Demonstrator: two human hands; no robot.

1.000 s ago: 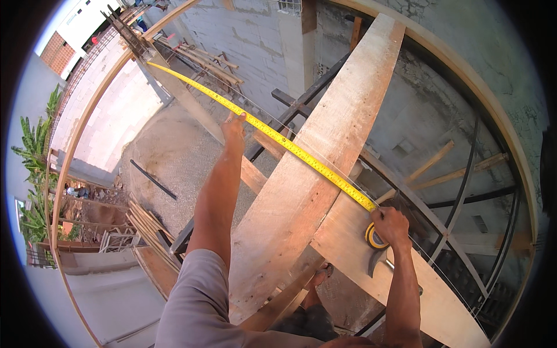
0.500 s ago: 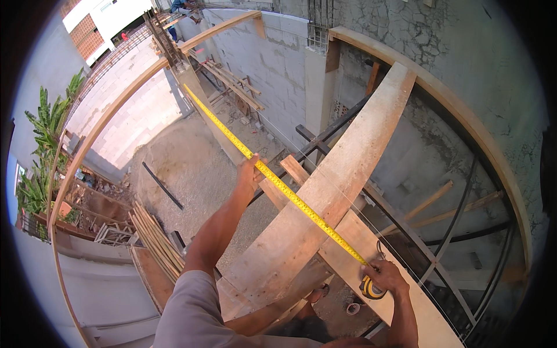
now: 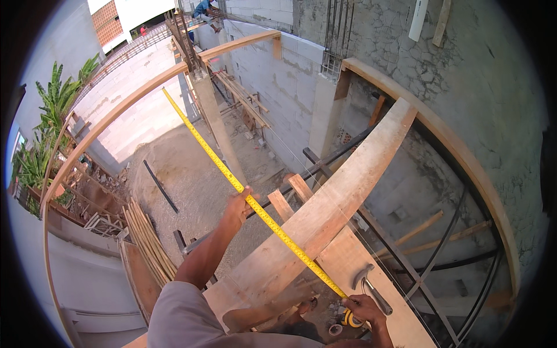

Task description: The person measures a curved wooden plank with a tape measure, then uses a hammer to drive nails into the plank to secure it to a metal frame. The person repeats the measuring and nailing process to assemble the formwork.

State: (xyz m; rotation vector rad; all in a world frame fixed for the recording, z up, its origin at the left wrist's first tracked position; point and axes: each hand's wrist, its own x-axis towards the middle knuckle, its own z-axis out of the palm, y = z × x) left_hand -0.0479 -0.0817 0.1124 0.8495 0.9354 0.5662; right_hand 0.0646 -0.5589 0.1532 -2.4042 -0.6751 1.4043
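A yellow tape measure blade (image 3: 194, 134) stretches diagonally over a wide wooden beam (image 3: 342, 191), its far end jutting out free above the yard. My left hand (image 3: 238, 204) grips the blade just beyond the beam, fingers closed round it. At the lower right, my right hand (image 3: 366, 308) is closed on the blade's near end and the yellow-and-black tape measure case (image 3: 351, 318), partly hidden by the hand. Beside that hand, a claw hammer (image 3: 376, 294) lies on a light plywood board (image 3: 342, 255).
Short timber ends (image 3: 281, 205) stick out past the beam. Dark metal bars (image 3: 400, 246) cross below on the right, and a thin string (image 3: 360, 229) runs over the beam. Far down lie gravel (image 3: 191, 191) and bamboo poles (image 3: 145, 240). A person in blue (image 3: 204, 9) sits at the far wall.
Both hands and the tape have shifted left and down in view, and the blade's far end has swung left. The hammer, mostly hidden before, now shows beside my right hand. The view has tilted upward.
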